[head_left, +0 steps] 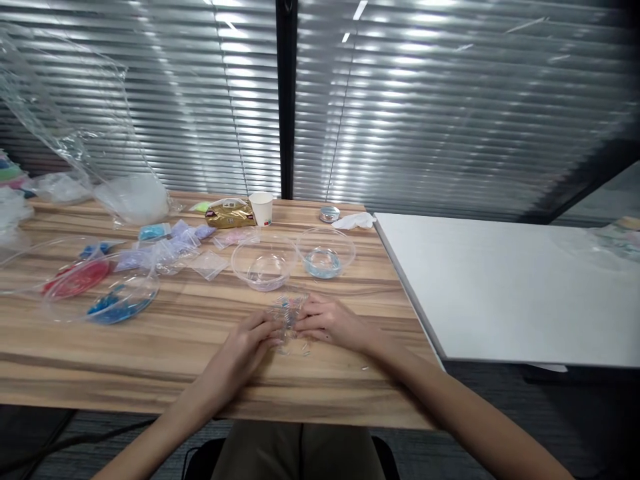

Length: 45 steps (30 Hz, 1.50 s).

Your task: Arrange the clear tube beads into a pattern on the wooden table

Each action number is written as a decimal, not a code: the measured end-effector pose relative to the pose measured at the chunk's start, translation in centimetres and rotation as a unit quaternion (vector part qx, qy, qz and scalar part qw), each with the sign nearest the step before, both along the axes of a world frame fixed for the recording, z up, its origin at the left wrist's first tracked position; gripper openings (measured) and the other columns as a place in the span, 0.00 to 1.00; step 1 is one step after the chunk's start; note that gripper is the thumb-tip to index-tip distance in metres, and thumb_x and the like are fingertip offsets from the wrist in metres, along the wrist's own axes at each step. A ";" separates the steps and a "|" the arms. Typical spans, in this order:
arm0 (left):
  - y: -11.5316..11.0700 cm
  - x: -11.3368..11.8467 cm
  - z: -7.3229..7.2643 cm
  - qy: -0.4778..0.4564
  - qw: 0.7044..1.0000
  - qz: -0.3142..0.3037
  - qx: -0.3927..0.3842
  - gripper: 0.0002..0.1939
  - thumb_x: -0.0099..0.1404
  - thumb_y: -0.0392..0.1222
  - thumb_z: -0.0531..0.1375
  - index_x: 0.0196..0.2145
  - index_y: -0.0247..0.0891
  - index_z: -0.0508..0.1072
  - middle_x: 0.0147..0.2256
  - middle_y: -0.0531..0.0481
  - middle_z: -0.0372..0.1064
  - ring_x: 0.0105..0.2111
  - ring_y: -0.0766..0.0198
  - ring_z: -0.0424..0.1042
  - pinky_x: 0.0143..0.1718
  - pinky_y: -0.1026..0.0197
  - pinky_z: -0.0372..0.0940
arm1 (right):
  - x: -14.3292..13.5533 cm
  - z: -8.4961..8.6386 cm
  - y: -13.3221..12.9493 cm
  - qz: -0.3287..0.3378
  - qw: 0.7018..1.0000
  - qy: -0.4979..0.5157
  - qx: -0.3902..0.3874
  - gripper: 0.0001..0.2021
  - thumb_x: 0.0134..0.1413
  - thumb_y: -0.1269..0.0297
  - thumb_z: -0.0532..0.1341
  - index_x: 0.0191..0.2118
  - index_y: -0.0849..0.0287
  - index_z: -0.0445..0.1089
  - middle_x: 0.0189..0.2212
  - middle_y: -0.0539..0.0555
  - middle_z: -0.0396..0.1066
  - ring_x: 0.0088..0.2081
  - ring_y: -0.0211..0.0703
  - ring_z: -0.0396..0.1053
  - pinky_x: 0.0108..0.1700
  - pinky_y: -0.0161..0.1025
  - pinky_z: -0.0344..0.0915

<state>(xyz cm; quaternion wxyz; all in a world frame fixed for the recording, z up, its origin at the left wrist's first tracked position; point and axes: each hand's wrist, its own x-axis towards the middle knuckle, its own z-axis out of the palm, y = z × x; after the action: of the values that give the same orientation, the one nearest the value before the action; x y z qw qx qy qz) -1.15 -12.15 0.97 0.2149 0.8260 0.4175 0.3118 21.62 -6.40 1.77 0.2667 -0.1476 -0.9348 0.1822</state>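
Note:
Between my hands, near the table's front edge, lies a small heap of thin, shiny, mostly clear or silvery pieces (289, 313), with a few blue and reddish ones among them. They are too small to name. My left hand (255, 339) rests at the heap's left side, its fingers bent and drawn together. From the right, my right hand (327, 320) reaches in with curled fingers touching the heap. Whatever the fingertips pinch is hidden. A few loose pieces (306, 349) lie just below the heap.
Beyond my hands stand a clear bowl (265, 277) and another with bluish contents (323, 263). To the left are bowls with red (83, 277) and blue (117, 307) contents, several small plastic bags (173, 253), a gold packet (230, 215) and a paper cup (261, 210). A white tabletop (510, 293) adjoins at right.

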 end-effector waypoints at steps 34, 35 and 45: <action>-1.2 -0.6 -1.0 0.018 0.998 -0.015 0.053 0.15 0.67 0.28 0.51 0.45 0.40 0.72 0.43 0.46 0.69 0.45 0.60 0.68 0.46 0.57 0.66 | -1.3 -1.5 -0.8 -0.014 1.000 0.001 -0.025 0.08 0.63 0.68 0.55 0.40 0.60 0.72 0.35 0.54 0.69 0.40 0.40 0.66 0.41 0.37 0.64; -1.2 -0.5 -1.0 0.020 0.998 -0.017 0.053 0.14 0.67 0.28 0.51 0.45 0.40 0.72 0.43 0.46 0.69 0.45 0.61 0.68 0.46 0.58 0.66 | -1.4 -1.5 -0.8 -0.013 1.000 0.004 -0.021 0.08 0.63 0.69 0.55 0.39 0.60 0.72 0.35 0.54 0.69 0.39 0.40 0.66 0.41 0.37 0.64; -1.3 -0.2 -0.1 0.029 0.996 -0.055 0.060 0.13 0.68 0.28 0.50 0.43 0.39 0.70 0.42 0.48 0.70 0.43 0.63 0.67 0.46 0.60 0.65 | -1.7 -1.1 -0.9 -0.013 1.000 -0.015 -0.010 0.09 0.63 0.71 0.54 0.37 0.60 0.72 0.35 0.54 0.70 0.39 0.40 0.66 0.41 0.37 0.64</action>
<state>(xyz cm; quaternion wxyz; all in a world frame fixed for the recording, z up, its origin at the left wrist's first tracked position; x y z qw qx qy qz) -1.38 -13.46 0.83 0.1697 0.8680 0.3581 0.2993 19.95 -7.34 0.70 0.2540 -0.1652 -0.9347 0.1860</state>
